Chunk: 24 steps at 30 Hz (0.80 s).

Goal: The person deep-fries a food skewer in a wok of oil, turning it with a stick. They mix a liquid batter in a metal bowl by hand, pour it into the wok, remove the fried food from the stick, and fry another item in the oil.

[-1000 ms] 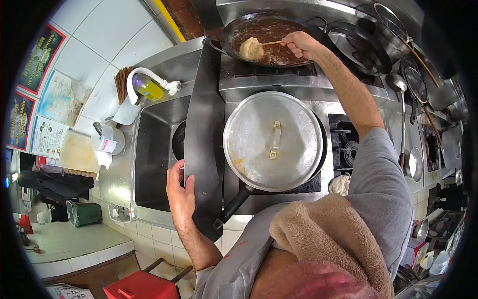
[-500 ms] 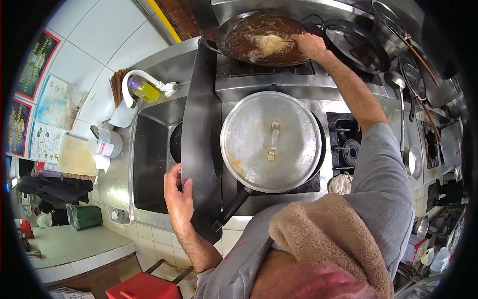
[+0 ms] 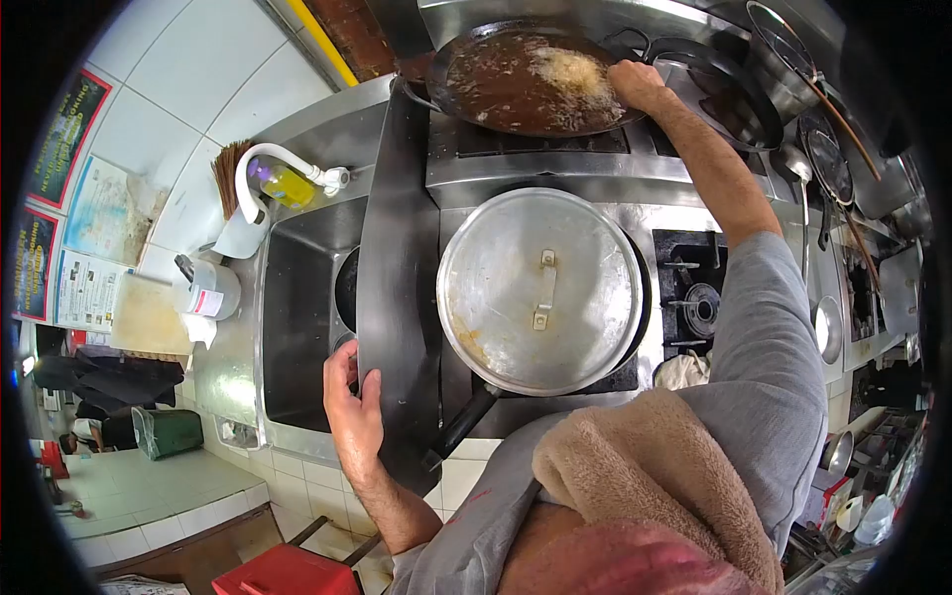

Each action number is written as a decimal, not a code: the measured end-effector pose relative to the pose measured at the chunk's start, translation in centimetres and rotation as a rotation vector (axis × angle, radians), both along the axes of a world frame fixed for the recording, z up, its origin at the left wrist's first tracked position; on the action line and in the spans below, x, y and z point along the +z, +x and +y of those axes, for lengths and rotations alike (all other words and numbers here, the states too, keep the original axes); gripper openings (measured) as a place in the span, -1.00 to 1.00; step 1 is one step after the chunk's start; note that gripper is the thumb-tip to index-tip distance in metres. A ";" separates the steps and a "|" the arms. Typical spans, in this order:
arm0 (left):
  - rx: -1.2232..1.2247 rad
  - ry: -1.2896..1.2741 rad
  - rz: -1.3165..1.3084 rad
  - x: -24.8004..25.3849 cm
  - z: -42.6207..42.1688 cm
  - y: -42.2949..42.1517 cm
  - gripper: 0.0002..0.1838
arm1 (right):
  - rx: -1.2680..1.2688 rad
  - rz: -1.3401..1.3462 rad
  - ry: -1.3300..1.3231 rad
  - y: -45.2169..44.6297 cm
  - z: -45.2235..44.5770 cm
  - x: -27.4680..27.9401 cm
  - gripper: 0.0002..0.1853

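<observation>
A wide dark wok (image 3: 476,99) of brown, bubbling oil stands at the back, with a pale golden lump of frying food (image 3: 575,77) in it. My right hand (image 3: 640,86) is closed at the wok's right rim, beside the food; what its fingers hold is hidden. My left hand (image 3: 355,412) grips the edge of an upright steel partition (image 3: 402,248), fingers on the sink side and thumb on the other. Between my arms, a large round metal lid (image 3: 496,288) with a bar handle covers a black-handled pan (image 3: 466,428).
Left of the partition lies a steel sink (image 3: 297,327) with a white faucet (image 3: 268,154) and a bottle of yellow liquid (image 3: 288,185). On the right are a bare burner (image 3: 699,307), a black pan (image 3: 739,94), a ladle (image 3: 796,174) and strainers (image 3: 825,159).
The frying food has shifted right and slightly up in the wok. My right hand has moved a little right. My left hand stays on the partition, its position slightly lower in view.
</observation>
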State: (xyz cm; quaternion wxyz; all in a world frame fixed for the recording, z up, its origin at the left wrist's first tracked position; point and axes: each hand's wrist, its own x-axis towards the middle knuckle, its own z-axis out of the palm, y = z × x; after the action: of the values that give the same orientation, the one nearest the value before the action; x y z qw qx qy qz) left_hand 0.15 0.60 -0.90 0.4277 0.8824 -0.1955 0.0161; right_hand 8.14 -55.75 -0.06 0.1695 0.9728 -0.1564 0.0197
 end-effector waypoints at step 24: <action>0.014 0.011 0.027 0.1 0.1 -0.1 -0.58 | -0.011 -0.021 0.367 7.7 9.3 0.1 -0.67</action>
State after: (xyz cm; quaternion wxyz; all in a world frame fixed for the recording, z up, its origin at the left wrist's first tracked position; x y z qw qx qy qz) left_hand 0.09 0.73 -0.83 0.4254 0.8862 -0.1835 0.0064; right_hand 15.87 -46.44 0.02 -0.0125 0.9863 -0.1644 -0.0001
